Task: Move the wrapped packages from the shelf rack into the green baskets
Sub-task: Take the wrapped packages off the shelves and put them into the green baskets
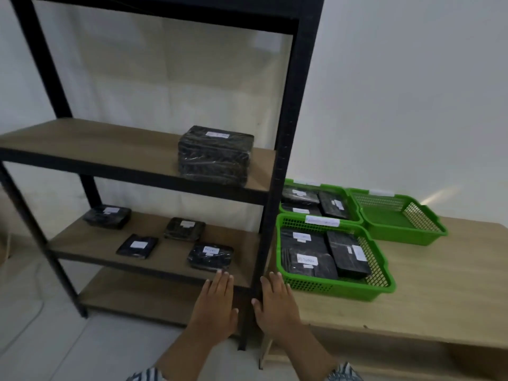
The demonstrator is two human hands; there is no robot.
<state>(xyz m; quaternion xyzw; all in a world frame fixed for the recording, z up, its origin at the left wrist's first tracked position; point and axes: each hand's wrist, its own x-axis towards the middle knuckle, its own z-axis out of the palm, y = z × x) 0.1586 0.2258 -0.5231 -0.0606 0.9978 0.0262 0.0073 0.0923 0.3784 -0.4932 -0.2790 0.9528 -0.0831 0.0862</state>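
White wall [398,92] backs a black rack [286,133] that fills the frame from 8 to 12 o'clock, with a wooden table [439,298] at 4 o'clock. A big package [215,155] sits on the middle shelf [96,141], just left of centre. Four small packages [137,246] lie apart on the lower shelf [82,243] at 7 to 8 o'clock, and the nearest package [210,256] is at its front edge. Three green baskets stand on the table at 3 to 4 o'clock. The near basket [338,290] and the far basket [354,204] behind it hold packages, while the right basket [398,232] is bare. Both hands hover at 6 o'clock, palms down, fingers straight, holding nothing. The left hand [217,306] has its fingertips just beside the nearest package — whether they touch I cannot tell. The right hand [277,306] is beside the rack's front post, near the near basket's corner.
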